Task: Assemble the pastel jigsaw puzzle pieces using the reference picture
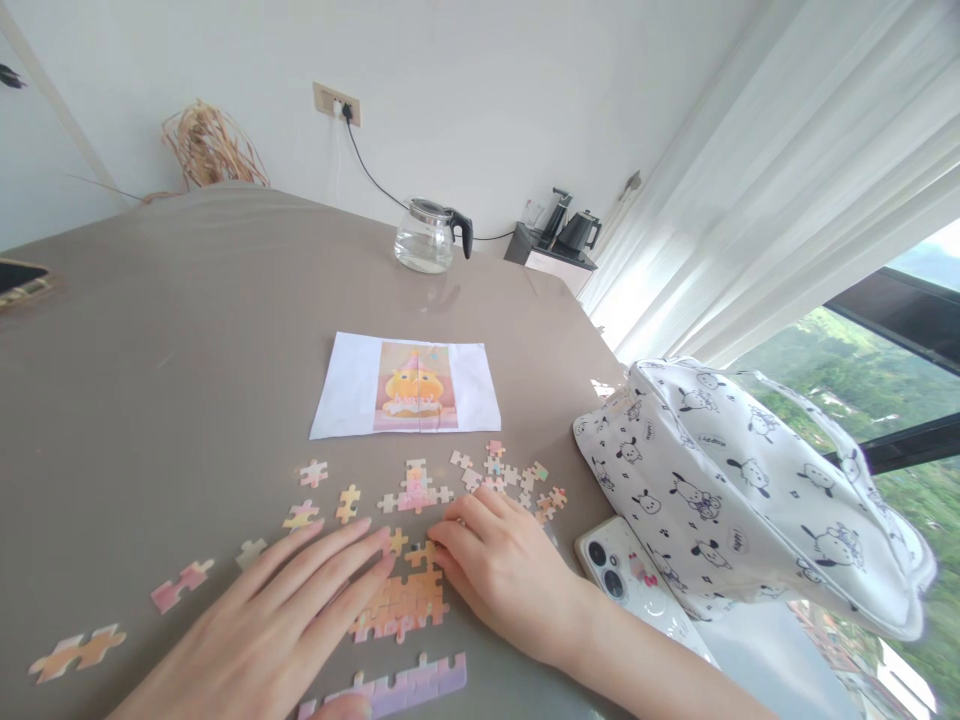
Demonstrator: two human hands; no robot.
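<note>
1. Pieces of a puzzle lie at the lower left of the frame, like the pink joined bit (181, 585) and the orange joined bit (77, 650), well apart from the rest.
2. The left hand (285, 620) lies flat on the counter (172, 330), fingers spread and holding nothing. Its fingertips touch the orange built part (405, 605) in the lower middle.
3. A purple strip (409, 685) sits just below that built part.
4. The right hand (499, 565) rests with fingers curled down on a small piece at the top edge of the built part. It presses, not pinches.
5. The paper picture (409, 388) lies in the middle, above the loose pieces (491, 475).
6. A phone (626, 580) and a white bag (750, 490) sit at the right, near the counter edge.
7. I think a hard push could break the joined pieces apart, because they are only clicked together.
8. A sliding wrist could knock loose pieces away or bump the phone off the edge.
</note>
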